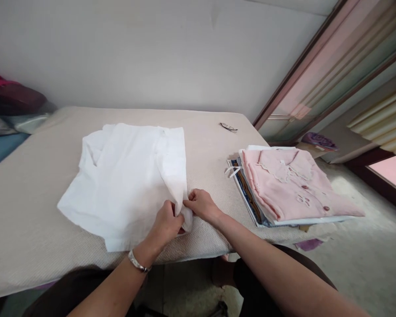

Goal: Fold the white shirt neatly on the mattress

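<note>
Now, low centre of frame, the left hand (167, 224) has its fingers clamped on the white garment (128, 176), which spreads left of centre across the bed (23, 229); the right hand (203, 206) pinches its edge. Right of frame, a pink blouse (284, 182) (buttons showing) tops a stack.

No text, label, brand, number or sign can be read — neither on the white garment (125, 180) nor on the pink garment (280, 198).
</note>
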Tool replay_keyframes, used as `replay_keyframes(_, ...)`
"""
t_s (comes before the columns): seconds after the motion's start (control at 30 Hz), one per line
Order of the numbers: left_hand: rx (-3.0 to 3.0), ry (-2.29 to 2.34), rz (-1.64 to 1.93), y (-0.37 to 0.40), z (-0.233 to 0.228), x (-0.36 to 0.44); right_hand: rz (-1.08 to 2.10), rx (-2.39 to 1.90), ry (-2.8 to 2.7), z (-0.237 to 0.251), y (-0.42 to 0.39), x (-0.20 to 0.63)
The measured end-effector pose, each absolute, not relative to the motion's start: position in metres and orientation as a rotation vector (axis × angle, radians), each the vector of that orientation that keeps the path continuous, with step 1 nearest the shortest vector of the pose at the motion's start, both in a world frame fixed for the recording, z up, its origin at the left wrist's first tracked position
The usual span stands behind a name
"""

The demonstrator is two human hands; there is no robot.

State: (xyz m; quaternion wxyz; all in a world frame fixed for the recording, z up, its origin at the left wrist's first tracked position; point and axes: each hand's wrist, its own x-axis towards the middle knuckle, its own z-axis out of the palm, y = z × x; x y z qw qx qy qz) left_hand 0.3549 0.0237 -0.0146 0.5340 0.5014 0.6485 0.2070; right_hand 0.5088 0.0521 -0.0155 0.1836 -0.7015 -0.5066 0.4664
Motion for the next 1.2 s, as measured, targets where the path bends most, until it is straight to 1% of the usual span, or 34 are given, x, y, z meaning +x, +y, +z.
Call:
replay_keyframes(0.1, 1.570, 1.653, 0.293, 0.026, -0.015, 0.350, 1.006, -2.078, -1.642, -0.015, 0.048, 0.504)
replay_keyframes(0.17, 1.656, 1.654, 0.223, 0.028, -0.011, 0.346, 0.844, -2.134, -1.779, -0.012, 0.047, 0.504)
replay_keyframes(0.37, 1.380, 1.547, 0.197, 0.038, 0.002, 0.331, 0.690, -2.160, -1.937, 0.011, 0.048, 0.518)
replay_keyframes(0.43, 1.347, 1.545, 0.241, 0.040, 0.004, 0.330, 0.687, -2.121, -2.004, 0.020, 0.044, 0.520)
replay_keyframes(0.57, 1.437, 1.615, 0.296, 0.040, 0.001, 0.335, 0.804, -2.066, -2.203, 0.029, 0.019, 0.511)
replay_keyframes(0.63, 1.467, 1.635, 0.312, 0.041, -0.001, 0.336, 0.735, -2.094, -2.278, 0.026, 0.003, 0.500)
replay_keyframes(0.73, 1.533, 1.686, 0.304, 0.042, -0.001, 0.335, 0.534, -2.117, -2.358, 0.018, -0.014, 0.484)
replay_keyframes(0.83, 1.653, 1.764, 0.213, 0.041, 0.003, 0.335, 0.396, -2.093, -2.471, 0.011, -0.023, 0.474)
replay_keyframes(0.93, 1.809, 1.832, 0.037, 0.038, 0.008, 0.338, 0.330, -2.039, -2.569, 0.008, -0.028, 0.471)
replay_keyframes(1.07, 1.978, 1.827, -0.168, 0.034, 0.011, 0.340, 0.404, -1.963, -2.652, 0.013, -0.027, 0.474)
replay_keyframes(1.2, 2.110, 1.834, -0.236, 0.030, 0.015, 0.337, 0.489, -1.902, -2.727, 0.020, -0.022, 0.480)
